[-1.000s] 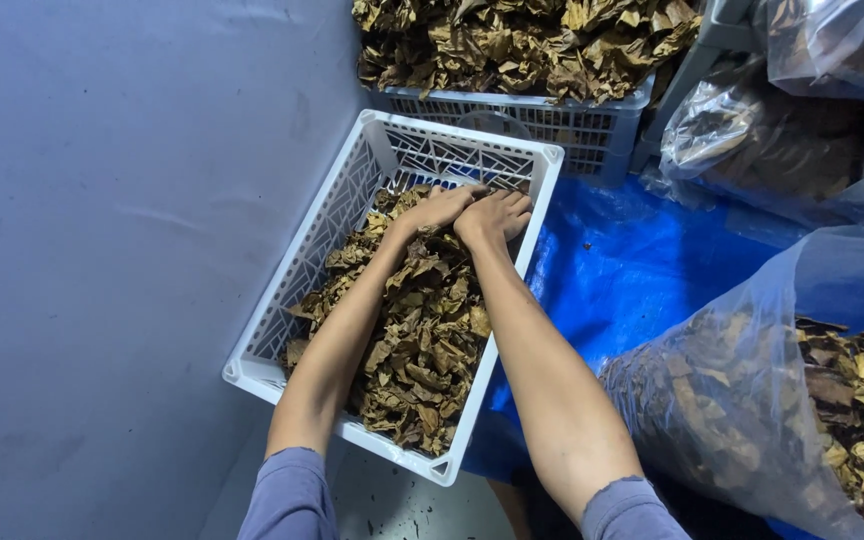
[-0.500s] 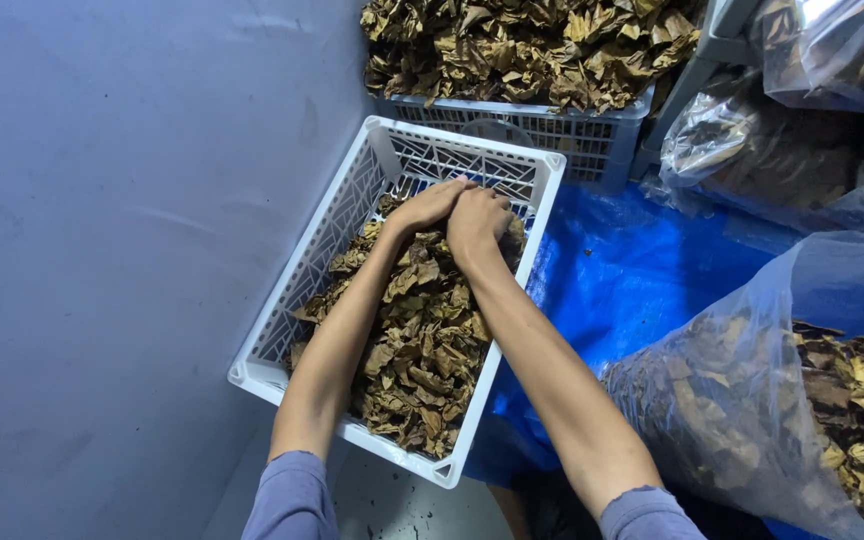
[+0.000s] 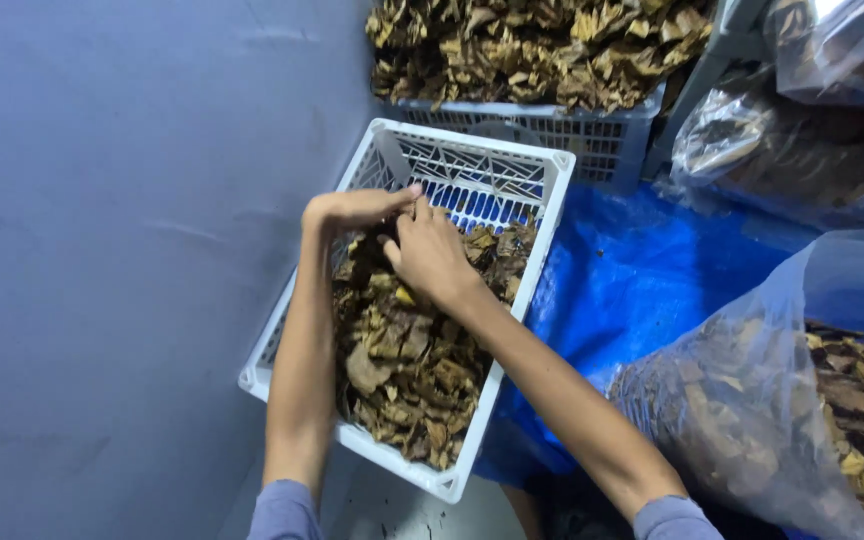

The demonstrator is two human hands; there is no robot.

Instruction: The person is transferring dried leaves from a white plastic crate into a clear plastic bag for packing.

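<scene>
A white plastic crate point(image 3: 550, 190) with open slats is seen in the middle, set on the floor beside a grey wall point(image 3: 112, 250) on the left. The crate is mostly filled with dry brown leaves point(image 3: 407, 365). The far end of the crate is bare, and blue is seen through the slats there.

Both hands are held over the far part of the leaf pile. The left hand point(image 3: 352, 208) is bent at the wrist, and its fingers are pointed to the right. The right hand point(image 3: 430, 255) is laid just beside it, and the two hands are touching at the fingertips. The fingers of both hands are pressed together in a pinch where they meet. Something small may be held there, but what is pinched cannot be told, because it is hidden by the fingers. Grey sleeves are seen at the near edge.

A second crate point(image 3: 552, 125) is seen at the far side, heaped high with the same dry leaves. A blue sheet point(image 3: 632, 290) is spread on the floor to the right of the white crate. A big clear bag point(image 3: 752, 410) of leaves is laid on the near right. More clear bags point(image 3: 792, 130) are piled at the far right.
</scene>
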